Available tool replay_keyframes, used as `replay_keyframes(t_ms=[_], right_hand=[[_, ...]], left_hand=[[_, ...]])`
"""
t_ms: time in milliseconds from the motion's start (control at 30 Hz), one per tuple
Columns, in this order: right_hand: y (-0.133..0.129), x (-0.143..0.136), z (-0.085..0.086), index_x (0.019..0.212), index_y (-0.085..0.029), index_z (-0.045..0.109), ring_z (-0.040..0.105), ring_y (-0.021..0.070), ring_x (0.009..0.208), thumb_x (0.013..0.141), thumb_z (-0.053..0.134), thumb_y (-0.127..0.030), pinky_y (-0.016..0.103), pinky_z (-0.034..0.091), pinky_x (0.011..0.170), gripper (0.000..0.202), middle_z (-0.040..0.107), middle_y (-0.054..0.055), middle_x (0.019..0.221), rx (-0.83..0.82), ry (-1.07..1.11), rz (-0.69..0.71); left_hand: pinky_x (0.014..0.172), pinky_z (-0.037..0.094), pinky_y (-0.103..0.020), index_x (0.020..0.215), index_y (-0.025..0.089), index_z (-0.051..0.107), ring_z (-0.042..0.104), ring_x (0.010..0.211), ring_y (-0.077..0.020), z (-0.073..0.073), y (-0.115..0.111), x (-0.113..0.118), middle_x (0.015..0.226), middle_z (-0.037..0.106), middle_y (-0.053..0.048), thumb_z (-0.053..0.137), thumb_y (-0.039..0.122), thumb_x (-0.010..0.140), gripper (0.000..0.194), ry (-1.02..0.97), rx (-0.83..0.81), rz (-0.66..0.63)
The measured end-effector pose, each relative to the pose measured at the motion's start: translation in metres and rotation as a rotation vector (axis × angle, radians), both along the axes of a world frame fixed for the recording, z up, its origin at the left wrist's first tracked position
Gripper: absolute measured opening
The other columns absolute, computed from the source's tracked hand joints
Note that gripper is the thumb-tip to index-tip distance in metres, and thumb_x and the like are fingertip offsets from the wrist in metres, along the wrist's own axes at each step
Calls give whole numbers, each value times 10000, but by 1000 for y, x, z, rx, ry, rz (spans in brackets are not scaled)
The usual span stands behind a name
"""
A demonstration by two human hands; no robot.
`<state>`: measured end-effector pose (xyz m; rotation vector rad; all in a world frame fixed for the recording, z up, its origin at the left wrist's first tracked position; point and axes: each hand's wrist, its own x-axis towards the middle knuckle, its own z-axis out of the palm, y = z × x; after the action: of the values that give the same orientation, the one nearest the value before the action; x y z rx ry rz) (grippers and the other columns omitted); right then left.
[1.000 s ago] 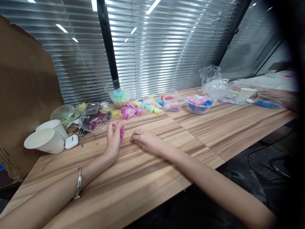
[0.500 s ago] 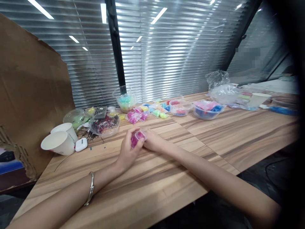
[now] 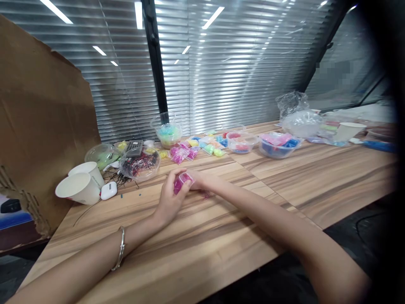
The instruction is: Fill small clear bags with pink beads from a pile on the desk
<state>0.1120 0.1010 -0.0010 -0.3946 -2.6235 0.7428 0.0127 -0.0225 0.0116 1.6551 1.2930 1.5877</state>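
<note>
Left hand (image 3: 171, 197): fingers curled round a small magenta bag (image 3: 181, 183), centre of frame. Right hand (image 3: 198, 180): just beside the bag, fingers hidden; spread and grip cannot be told. Rear paper cup (image 3: 96, 174), left of frame: print too small to read. White case (image 3: 109, 191): dark mark, illegible.

So the small see-through bag (image 3: 181, 184) is packed with bright magenta stuff, can't make out what exactly. It's kinda plump, with a pale clear edge along the top. It's pinched in the left hand (image 3: 169, 197), thumb across the near side, tilted a bit, right up beside the right hand (image 3: 197, 180). Fingers cover part of it, so no clue if the top's sealed or not.
</note>
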Motion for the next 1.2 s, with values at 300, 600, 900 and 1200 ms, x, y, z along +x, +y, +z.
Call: replay_keyframes(t_ms=[300,600,900,1200], right_hand=[[-55,100,8,1329,-186,497,494,212,1235,971,382,-356,345,376,1061,413,494,83,1372,190,-124,-65],[-63,124,-13,1259,-206,549,430,227,1290,992,272,-402,413,332,1094,432,512,72,1350,111,22,-587],[-84,97,-14,1405,-141,366,275,305,1378,920,369,-576,461,277,1109,652,311,176,1476,125,-160,-468],[-64,55,-19,1137,-174,587,586,187,1045,951,395,-179,322,450,923,268,627,101,1122,132,85,-281]], left_hand=[[917,399,-271,1098,211,532,541,1014,-164,-1,9,-3,1080,593,-45,535,409,847,319,-45,-32,34],[764,425,-208,1035,212,560,541,847,-118,-2,16,-2,947,595,-14,553,414,831,287,-173,-118,63],[911,405,-259,1042,216,562,546,964,-140,-6,21,-6,1032,602,-29,529,422,842,289,-147,-115,77],[897,411,-259,1022,224,567,546,965,-139,-8,22,-7,1025,596,-24,533,439,835,287,-179,-116,79]])
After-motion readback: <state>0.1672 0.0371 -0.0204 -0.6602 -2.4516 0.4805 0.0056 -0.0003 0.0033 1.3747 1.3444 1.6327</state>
